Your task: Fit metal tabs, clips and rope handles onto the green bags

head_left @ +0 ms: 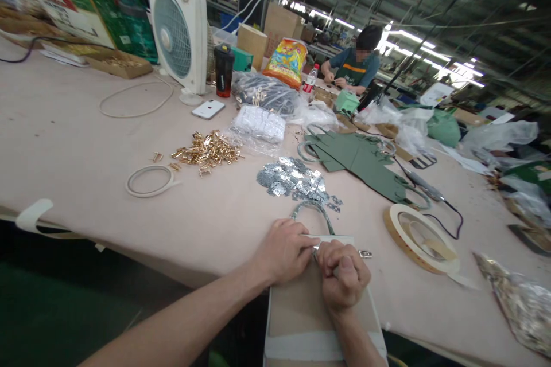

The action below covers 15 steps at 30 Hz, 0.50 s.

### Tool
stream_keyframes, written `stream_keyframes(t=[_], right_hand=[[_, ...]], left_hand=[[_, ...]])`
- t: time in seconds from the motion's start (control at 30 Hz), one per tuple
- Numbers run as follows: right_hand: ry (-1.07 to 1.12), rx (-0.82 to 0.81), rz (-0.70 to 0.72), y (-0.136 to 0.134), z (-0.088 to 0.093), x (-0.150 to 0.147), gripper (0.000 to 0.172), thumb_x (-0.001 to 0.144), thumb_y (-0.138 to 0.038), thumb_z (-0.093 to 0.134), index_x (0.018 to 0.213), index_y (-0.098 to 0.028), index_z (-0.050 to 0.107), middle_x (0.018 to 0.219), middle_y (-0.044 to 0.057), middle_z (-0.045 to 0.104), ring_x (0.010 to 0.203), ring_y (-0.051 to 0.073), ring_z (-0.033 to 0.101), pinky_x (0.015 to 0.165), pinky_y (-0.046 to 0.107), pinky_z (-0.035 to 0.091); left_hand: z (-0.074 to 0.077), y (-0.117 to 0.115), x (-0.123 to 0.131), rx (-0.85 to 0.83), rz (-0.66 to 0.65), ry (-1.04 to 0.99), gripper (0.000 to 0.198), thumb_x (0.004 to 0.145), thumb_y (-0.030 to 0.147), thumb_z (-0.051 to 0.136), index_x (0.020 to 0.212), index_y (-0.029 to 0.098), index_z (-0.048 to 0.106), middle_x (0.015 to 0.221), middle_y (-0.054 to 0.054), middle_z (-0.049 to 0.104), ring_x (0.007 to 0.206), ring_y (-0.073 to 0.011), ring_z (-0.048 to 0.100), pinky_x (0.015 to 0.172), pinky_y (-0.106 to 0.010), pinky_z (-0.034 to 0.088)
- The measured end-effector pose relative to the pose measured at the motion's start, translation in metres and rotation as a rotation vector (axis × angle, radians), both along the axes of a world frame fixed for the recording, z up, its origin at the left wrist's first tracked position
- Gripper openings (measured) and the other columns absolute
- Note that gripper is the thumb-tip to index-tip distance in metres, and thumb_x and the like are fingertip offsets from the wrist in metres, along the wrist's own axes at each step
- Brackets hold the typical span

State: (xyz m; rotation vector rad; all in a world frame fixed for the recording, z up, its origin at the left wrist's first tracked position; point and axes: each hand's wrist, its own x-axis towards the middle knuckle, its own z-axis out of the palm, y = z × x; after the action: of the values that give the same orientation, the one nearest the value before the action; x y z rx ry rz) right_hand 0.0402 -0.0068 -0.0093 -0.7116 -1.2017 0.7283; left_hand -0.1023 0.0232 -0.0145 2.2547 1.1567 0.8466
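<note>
A beige bag panel [297,309] with a green looped handle [316,206] at its top lies at the table's front edge and hangs over it. My left hand [287,249] grips the panel's upper part, thumb and forefinger pressed towards a small shiny metal piece [316,249]. Beside it my right hand [344,275] is closed in a fist over the same spot. From the far side of the fist sticks a narrow metal end [365,254]; the rest is hidden by the fingers. Beyond the handle lies a pile of silver metal plates [295,176].
Gold-coloured fasteners [209,151] lie in a heap behind a thin tape roll [148,180]. To the right are green bag panels [359,160], a wide tape roll [419,239] and a corded tool [424,184]. A fan [178,28], phone [208,109] and co-worker [359,63] are farther back.
</note>
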Motion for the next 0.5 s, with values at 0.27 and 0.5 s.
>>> stream_keyframes(t=[0.27, 0.5], right_hand=[[-0.1, -0.169, -0.074, 0.019, 0.001, -0.007, 0.041, 0.104, -0.033, 0.054, 0.065, -0.021, 0.048, 0.054, -0.005, 0.043, 0.045, 0.011, 0.038, 0.045, 0.026, 0.028], [0.087, -0.3, 0.028, 0.027, 0.027, 0.007, 0.04, 0.102, -0.036, 0.054, 0.066, -0.021, 0.049, 0.052, -0.007, 0.041, 0.041, 0.009, 0.034, 0.04, 0.022, 0.028]], left_hand=[[0.001, -0.001, -0.002, 0.002, -0.027, 0.025, 0.01, 0.093, 0.026, 0.065, 0.096, 0.029, 0.073, 0.1, 0.001, 0.069, 0.102, -0.0203, 0.06, 0.098, -0.038, 0.041], [0.006, -0.003, -0.001, 0.02, -0.026, 0.08, 0.05, 0.084, 0.062, 0.074, 0.123, 0.031, 0.068, 0.106, -0.002, 0.067, 0.107, -0.0251, 0.06, 0.102, -0.043, 0.041]])
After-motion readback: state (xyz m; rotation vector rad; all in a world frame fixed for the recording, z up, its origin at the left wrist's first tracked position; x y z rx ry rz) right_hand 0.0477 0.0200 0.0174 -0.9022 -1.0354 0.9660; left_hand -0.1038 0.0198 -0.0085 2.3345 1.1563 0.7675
